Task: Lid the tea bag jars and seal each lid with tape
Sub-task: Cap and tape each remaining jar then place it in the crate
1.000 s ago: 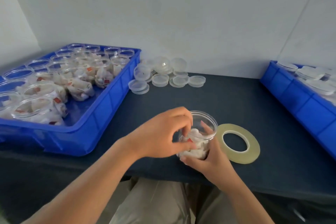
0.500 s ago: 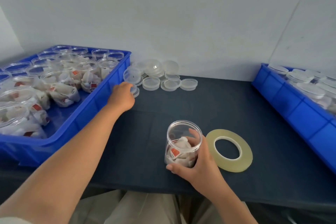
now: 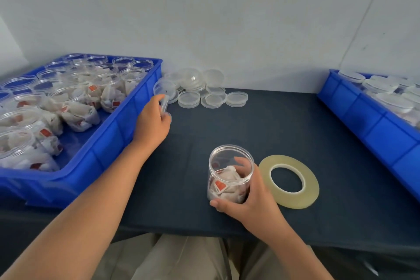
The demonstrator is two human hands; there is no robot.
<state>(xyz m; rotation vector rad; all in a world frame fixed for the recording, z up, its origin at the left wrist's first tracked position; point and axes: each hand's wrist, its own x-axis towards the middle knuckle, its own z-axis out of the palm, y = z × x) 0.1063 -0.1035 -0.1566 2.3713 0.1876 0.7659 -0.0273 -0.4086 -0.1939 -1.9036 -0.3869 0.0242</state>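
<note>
Gripping an open tea bag jar [image 3: 229, 175] near the front edge of the worktop [image 3: 227, 125], the right hand [image 3: 252, 195] has its fingers curled round the far side of the clear wall and its thumb across the base on the near side. The jar stands upright with no lid on it, and white tea bags [image 3: 227, 185] with small red tags fill its lower half. Just to the right of that hand, a roll of clear tape [image 3: 288, 180] lies flat on the dark blue cloth, close to the jar but apart from it.

The left hand [image 3: 154, 120] is stretched out to the back left, beside the wall of the left blue crate [image 3: 127, 120]. Its fingers are closed on a clear lid [image 3: 165, 105], which shows edge-on and slightly blurred. Just beyond it, against the white wall [image 3: 227, 18], sits a pile of loose lids [image 3: 200, 91], some stacked and some lying singly on the cloth.

The left blue crate holds many open jars [image 3: 111, 95] packed with tea bags, several tipped on their sides. At the right edge of the worktop a right blue crate [image 3: 375, 125] holds lidded jars [image 3: 393, 102]. Beige trousers [image 3: 181, 257] show below the front edge.
</note>
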